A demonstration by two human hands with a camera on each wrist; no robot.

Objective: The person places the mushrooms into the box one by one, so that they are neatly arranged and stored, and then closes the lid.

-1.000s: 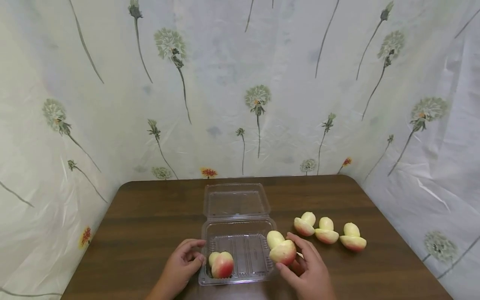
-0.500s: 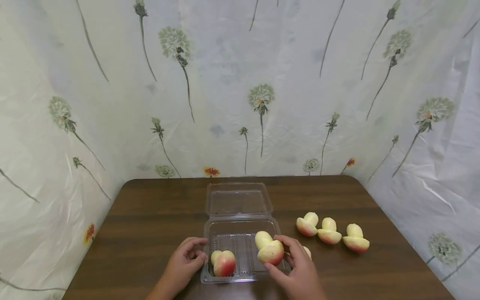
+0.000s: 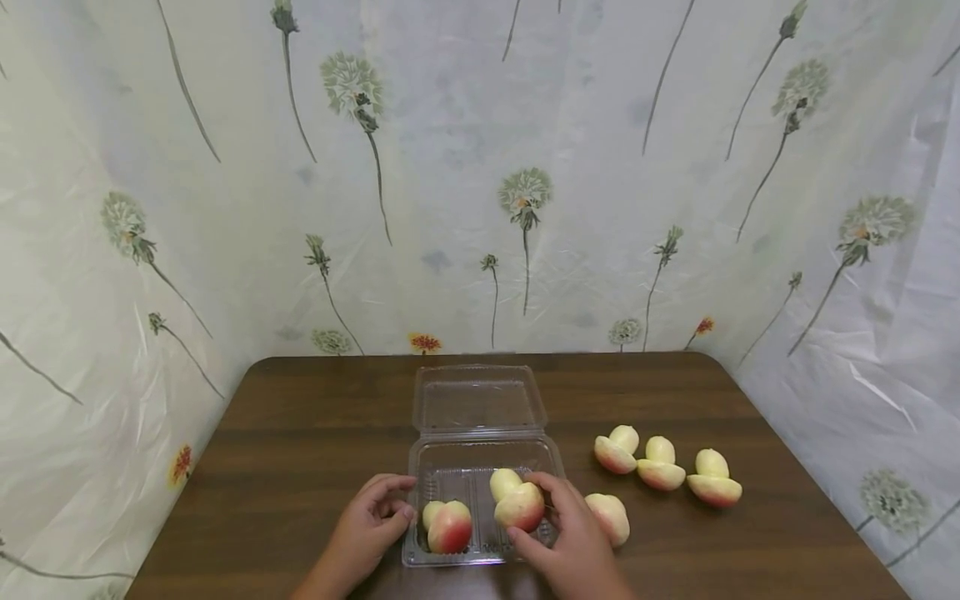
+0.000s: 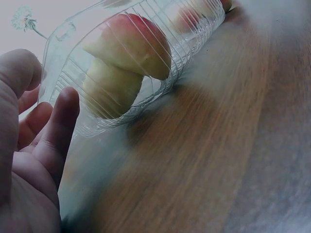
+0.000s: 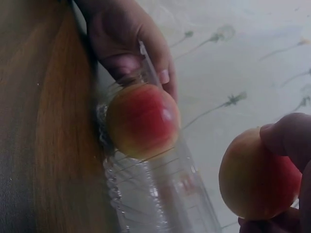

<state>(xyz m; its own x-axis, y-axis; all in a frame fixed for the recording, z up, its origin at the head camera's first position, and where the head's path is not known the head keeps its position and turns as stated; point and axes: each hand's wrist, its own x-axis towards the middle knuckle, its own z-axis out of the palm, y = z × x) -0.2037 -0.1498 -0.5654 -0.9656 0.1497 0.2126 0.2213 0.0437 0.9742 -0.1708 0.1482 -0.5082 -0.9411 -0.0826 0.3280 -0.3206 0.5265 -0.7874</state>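
A clear plastic clamshell box (image 3: pixel 480 447) lies on the table with its lid (image 3: pixel 480 400) folded back. My left hand (image 3: pixel 375 515) pinches the box's left rim between thumb and fingers; the right wrist view shows the rim between them. Inside the box, at the left, rests a red-and-yellow toy mushroom (image 3: pixel 450 527), seen through the ribbed wall in the left wrist view (image 4: pixel 126 53). Above the box's right part, my right hand (image 3: pixel 566 533) holds another toy mushroom (image 3: pixel 519 504) by its cap, stem pointing up and left. In the right wrist view this mushroom (image 5: pixel 257 177) hangs apart from the box.
Right of my right hand, one toy mushroom (image 3: pixel 609 517) lies on the brown wooden table (image 3: pixel 315 417). Further back on the right stand three more, the left one (image 3: pixel 617 450), the middle one (image 3: pixel 661 463) and the right one (image 3: pixel 714 479). A flower-print curtain (image 3: pixel 442 167) surrounds the table.
My right hand has carried its toy mushroom leftward from the box's right edge to over its inside. The toy mushroom behind that hand has come into view. The left hand keeps its place.
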